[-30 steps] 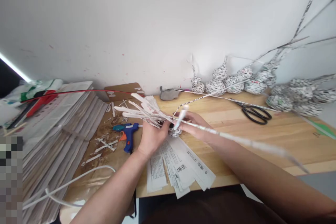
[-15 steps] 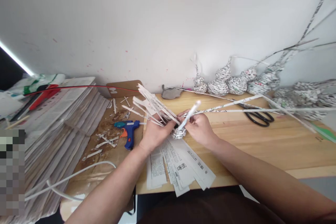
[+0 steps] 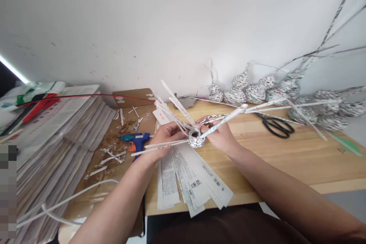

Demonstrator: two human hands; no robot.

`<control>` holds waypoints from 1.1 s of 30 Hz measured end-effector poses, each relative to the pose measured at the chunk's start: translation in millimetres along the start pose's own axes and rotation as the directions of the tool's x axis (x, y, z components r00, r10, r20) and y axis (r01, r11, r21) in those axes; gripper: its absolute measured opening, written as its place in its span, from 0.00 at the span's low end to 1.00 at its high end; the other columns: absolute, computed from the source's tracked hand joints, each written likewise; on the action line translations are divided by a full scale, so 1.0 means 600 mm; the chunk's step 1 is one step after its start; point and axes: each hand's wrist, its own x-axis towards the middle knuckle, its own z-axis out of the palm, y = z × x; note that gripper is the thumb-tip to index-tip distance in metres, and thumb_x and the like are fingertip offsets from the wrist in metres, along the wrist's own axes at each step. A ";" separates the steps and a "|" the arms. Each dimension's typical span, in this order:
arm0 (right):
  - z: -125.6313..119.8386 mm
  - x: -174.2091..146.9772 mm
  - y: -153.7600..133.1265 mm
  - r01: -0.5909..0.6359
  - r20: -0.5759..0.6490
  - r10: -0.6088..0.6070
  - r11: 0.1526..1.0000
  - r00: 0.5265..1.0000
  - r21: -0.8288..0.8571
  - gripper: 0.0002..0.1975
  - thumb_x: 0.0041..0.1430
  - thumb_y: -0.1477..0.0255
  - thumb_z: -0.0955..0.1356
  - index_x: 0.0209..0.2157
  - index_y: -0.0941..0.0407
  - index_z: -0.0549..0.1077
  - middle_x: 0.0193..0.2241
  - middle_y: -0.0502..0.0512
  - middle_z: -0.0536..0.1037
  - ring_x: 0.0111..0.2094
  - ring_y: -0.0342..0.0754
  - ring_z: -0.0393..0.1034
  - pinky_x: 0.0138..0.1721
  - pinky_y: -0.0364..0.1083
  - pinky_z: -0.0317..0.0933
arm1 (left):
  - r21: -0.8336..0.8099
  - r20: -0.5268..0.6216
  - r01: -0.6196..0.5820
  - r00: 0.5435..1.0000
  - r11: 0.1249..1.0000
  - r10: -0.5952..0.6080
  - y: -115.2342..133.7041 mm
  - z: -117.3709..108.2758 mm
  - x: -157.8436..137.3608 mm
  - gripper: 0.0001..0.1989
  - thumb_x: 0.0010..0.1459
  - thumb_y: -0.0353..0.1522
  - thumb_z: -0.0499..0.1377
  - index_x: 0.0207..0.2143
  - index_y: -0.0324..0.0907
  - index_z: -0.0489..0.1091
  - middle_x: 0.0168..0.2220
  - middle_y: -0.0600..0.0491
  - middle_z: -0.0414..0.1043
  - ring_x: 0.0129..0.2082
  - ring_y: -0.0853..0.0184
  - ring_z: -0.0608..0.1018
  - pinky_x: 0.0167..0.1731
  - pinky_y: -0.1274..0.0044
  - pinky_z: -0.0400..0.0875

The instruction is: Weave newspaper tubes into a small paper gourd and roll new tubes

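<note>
Just right of a smooth blue glue gun (image 3: 139,143), I saw the left hand (image 3: 166,137), fingers curled, holding a small, ribbed, hollow newspaper weave (image 3: 196,143) above fanned flat strips (image 3: 197,185), the right hand (image 3: 220,135) pinching slender rolled-paper rods (image 3: 225,119) beside it

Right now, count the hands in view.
2: the left hand at the left side of the small woven paper piece, the right hand at its right. No others show.
</note>
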 end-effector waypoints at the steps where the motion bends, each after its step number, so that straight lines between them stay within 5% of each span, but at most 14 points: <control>1: 0.000 0.000 0.000 -0.011 0.000 0.011 1.000 1.000 0.001 0.07 0.52 0.69 0.69 0.28 0.58 0.77 0.23 0.52 0.77 0.25 0.48 0.72 0.27 0.45 0.65 | 0.023 -0.041 0.023 0.999 0.999 -0.022 -0.001 -0.002 0.001 0.12 0.54 0.37 0.64 0.37 0.38 0.76 0.36 0.48 0.79 0.36 0.62 0.80 0.41 0.71 0.73; 10: 0.002 -0.002 0.015 0.059 0.056 -0.057 0.997 0.997 -0.042 0.06 0.53 0.71 0.69 0.30 0.57 0.78 0.27 0.53 0.79 0.29 0.48 0.74 0.31 0.45 0.66 | 0.105 -0.118 -0.025 0.992 0.994 0.038 0.005 0.011 0.002 0.16 0.52 0.40 0.65 0.38 0.36 0.78 0.37 0.46 0.81 0.38 0.60 0.80 0.41 0.71 0.73; 24: 0.020 -0.015 0.016 0.025 0.059 -0.028 0.999 0.998 0.047 0.08 0.50 0.69 0.72 0.33 0.56 0.76 0.29 0.54 0.80 0.31 0.49 0.75 0.32 0.45 0.68 | 0.197 -0.305 0.044 0.952 0.979 0.018 0.005 0.039 -0.006 0.12 0.50 0.39 0.66 0.31 0.39 0.77 0.28 0.51 0.79 0.27 0.65 0.79 0.28 0.76 0.71; 29: 0.018 -0.013 0.012 0.022 0.012 -0.022 0.999 1.000 0.032 0.06 0.50 0.69 0.71 0.29 0.56 0.74 0.28 0.54 0.79 0.32 0.50 0.75 0.32 0.46 0.67 | 0.204 -0.299 0.005 0.952 0.979 0.058 0.010 0.044 -0.007 0.09 0.53 0.36 0.63 0.30 0.39 0.76 0.31 0.50 0.80 0.32 0.63 0.80 0.34 0.75 0.72; 33: 0.021 -0.010 0.008 -0.082 0.053 0.074 0.981 0.996 0.174 0.08 0.46 0.67 0.73 0.27 0.56 0.73 0.24 0.52 0.78 0.27 0.48 0.74 0.28 0.44 0.67 | 0.296 -0.333 0.016 0.939 0.955 0.087 0.001 0.039 -0.001 0.06 0.52 0.34 0.62 0.29 0.39 0.74 0.29 0.51 0.78 0.33 0.64 0.79 0.35 0.75 0.72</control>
